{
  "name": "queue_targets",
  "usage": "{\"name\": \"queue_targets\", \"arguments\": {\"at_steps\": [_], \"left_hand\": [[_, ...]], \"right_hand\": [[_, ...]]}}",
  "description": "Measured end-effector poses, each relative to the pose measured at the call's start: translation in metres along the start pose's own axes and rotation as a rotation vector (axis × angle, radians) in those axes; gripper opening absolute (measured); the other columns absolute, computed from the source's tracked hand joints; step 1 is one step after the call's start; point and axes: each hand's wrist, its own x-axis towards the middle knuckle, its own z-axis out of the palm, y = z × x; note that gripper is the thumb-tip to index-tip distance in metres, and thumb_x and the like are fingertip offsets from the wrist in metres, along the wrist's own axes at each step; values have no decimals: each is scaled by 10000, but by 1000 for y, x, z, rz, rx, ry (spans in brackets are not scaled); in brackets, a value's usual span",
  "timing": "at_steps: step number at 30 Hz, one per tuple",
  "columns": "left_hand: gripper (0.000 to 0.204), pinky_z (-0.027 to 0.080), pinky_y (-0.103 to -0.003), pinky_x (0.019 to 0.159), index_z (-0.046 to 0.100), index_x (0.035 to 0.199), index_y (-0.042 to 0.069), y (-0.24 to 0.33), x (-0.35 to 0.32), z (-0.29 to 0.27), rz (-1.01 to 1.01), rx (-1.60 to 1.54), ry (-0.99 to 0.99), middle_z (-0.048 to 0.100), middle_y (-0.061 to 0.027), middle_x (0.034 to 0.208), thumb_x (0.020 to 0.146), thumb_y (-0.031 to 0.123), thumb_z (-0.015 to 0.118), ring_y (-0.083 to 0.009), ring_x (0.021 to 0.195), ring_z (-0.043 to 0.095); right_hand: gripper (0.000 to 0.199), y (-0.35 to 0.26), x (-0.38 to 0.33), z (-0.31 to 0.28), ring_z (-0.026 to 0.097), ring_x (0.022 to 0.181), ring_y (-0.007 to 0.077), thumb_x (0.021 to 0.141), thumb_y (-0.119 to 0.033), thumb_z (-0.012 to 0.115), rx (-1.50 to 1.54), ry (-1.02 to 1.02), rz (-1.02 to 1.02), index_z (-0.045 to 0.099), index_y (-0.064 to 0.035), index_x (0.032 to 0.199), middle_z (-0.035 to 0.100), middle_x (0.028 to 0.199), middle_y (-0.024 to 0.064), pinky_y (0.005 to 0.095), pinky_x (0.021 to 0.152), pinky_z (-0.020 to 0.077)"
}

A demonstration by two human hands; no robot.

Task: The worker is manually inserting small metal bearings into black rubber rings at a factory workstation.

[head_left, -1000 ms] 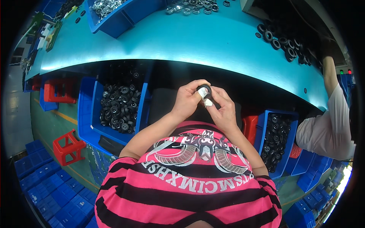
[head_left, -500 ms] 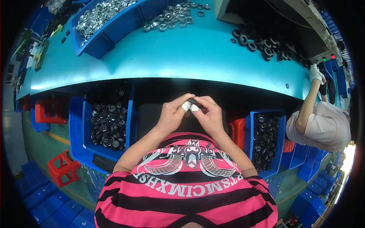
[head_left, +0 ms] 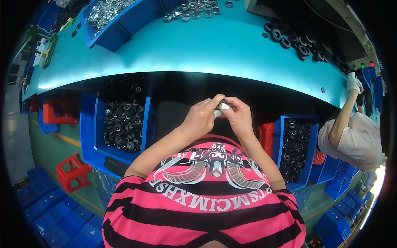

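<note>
My left hand (head_left: 200, 118) and my right hand (head_left: 240, 117) meet in front of my chest, just below the table's near edge. Between their fingertips they pinch a small black wheel (head_left: 223, 101), mostly covered by the fingers. White wraps cover both thumb tips, which press against its near side. Below to the left, a blue bin (head_left: 148, 124) holds many black wheels (head_left: 123, 124) with pale hubs. Another blue bin (head_left: 309, 165) on the right holds similar black wheels (head_left: 294, 149).
On the turquoise table (head_left: 186, 53) are a blue tray (head_left: 118, 35) of shiny hubs, loose hubs (head_left: 194, 10) and a pile of black tyres (head_left: 295, 41) beside a machine. A co-worker (head_left: 351, 136) with a white glove works at the right. A red stool (head_left: 73, 172) stands lower left.
Both hands have shifted slightly right and up in view, still pinching the wheel, which has turned a little. The whole view has also shifted, with the table sitting higher.
</note>
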Motion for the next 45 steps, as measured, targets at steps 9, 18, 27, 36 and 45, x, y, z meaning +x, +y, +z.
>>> {"name": "queue_targets", "arguments": {"at_steps": [9, 18, 27, 36, 45], "left_hand": [[563, 578, -404, 740, 574, 1366, 39, -7, -4, -1, 20, 43, 2, 698, -183, 964, 824, -112, 577, -313, 840, 713], [375, 576, -260, 708, 612, 1383, 38, -14, -4, -3, -568, -818, 1, 701, -54, 1006, 1011, 38, 564, -98, 803, 651], [405, 553, -246, 645, 599, 1403, 42, -17, -5, -7, -640, -814, -22, 694, -55, 1030, 999, 45, 583, -91, 773, 626], [555, 546, -262, 834, 485, 1481, 48, -2, -4, -3, -371, -796, -60, 661, -55, 1191, 956, 9, 662, -121, 1049, 646], [518, 568, -297, 897, 527, 1424, 26, -10, -9, 1, -326, -779, -71, 691, -58, 1162, 934, 8, 695, -140, 1049, 671]], "right_hand": [[268, 0, 8, -4, 698, 853, 132, 926, -14, 635, 132, -123, 146, 678, 40, 1184, 723, 996, 86, 255, 717, 595], [326, -7, 4, -1, 714, 972, 190, 925, -4, 684, 245, -184, 82, 627, 60, 1239, 688, 1130, 145, 287, 845, 606], [343, -11, 0, 6, 711, 969, 157, 926, -5, 661, 28, -138, -5, 623, 48, 1263, 698, 1102, 99, 271, 835, 578], [404, -9, 5, 5, 578, 791, 62, 942, -62, 555, 271, -132, 112, 565, 19, 1338, 663, 1016, 28, 214, 684, 457], [454, -9, -1, 9, 547, 776, 49, 971, -90, 527, 522, -173, 196, 528, 13, 1413, 626, 1015, 5, 207, 661, 433]]}}
